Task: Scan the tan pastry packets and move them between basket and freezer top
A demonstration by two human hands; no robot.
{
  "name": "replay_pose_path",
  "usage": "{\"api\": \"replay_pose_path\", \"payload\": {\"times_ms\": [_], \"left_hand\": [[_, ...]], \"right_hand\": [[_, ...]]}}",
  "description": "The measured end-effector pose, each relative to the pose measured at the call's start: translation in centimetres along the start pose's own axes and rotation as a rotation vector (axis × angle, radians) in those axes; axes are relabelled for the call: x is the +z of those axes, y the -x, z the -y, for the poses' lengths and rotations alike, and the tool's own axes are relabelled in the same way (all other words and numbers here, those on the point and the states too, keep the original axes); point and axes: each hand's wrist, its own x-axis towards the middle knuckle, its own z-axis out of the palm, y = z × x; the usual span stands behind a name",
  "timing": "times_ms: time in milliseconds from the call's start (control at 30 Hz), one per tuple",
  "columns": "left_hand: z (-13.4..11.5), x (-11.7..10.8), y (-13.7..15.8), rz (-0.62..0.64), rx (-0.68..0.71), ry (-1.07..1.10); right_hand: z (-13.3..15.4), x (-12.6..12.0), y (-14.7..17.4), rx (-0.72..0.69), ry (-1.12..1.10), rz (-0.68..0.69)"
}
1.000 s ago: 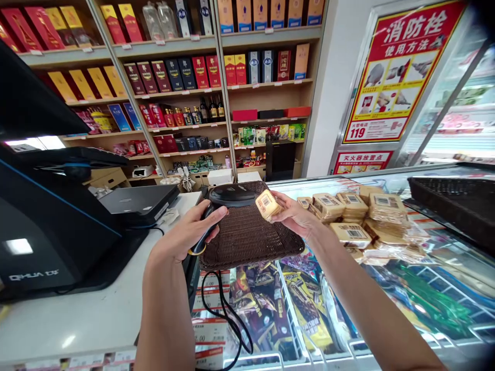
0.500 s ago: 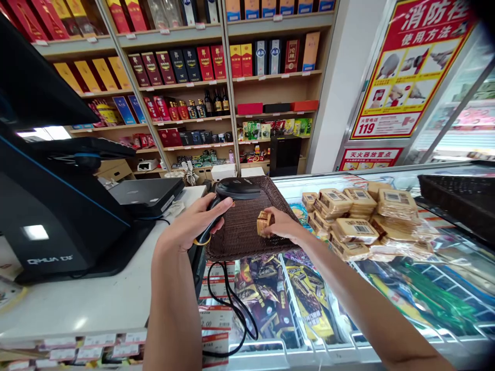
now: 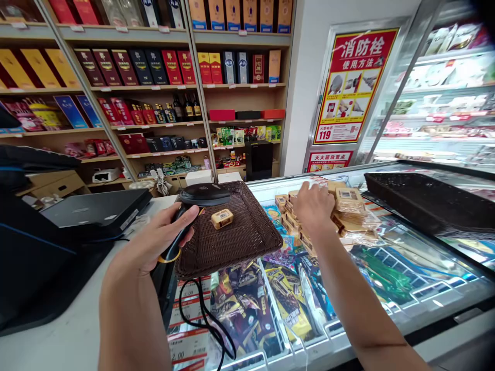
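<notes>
Tall wood shelves (image 3: pixel 266 40) stand at the back. Boxes (image 3: pixel 172 68) line the upper boards. Dark bottles (image 3: pixel 188 107) stand at the right end of a lower board. A white wall (image 3: pixel 303 77) comes next, then a red and yellow poster (image 3: pixel 356 87). Bright white light fills the case (image 3: pixel 417 135) beyond.

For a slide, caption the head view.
Left hand gripping black pistol-grip scanner, right hand at tan rectangular packs, brown woven basket between.
</notes>
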Motion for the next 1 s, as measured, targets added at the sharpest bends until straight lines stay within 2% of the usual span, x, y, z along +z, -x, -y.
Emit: {"api": "replay_pose_path", "payload": {"times_ms": [67,133,367,567,667,833,1000], "left_hand": [[-0.3,0.2,0.2,0.001,0.024,-0.028],[-0.7,0.5,0.3,0.012,0.037,-0.053],[-1.4,1.8,0.4,0.073,0.051,-0.077],[-1.4,2.5,0.6,0.084,0.081,-0.017],[-1.7,2.6,0.8,0.086,0.072,-0.004],[-1.7,2.9,0.8,0.066,0.064,-0.014],[-1.6,3.0,0.6,0.076,0.042,-0.023]], "right_hand": [[-0.9,-0.3,-0.4,0.104,0.054,0.098],[-1.2,-0.1,-0.6,0.104,0.084,0.125],[0.4,1.9,-0.8,-0.004,0.022,-0.031],[3.2,4.1,-0.4,-0.300,-0.264,-0.373],[4.4,5.0,0.2,-0.393,-0.383,-0.481],[5.4,5.1,1.2,-0.464,-0.382,-0.509],[5.9,4.2,1.8,-0.443,-0.366,-0.479]]}}
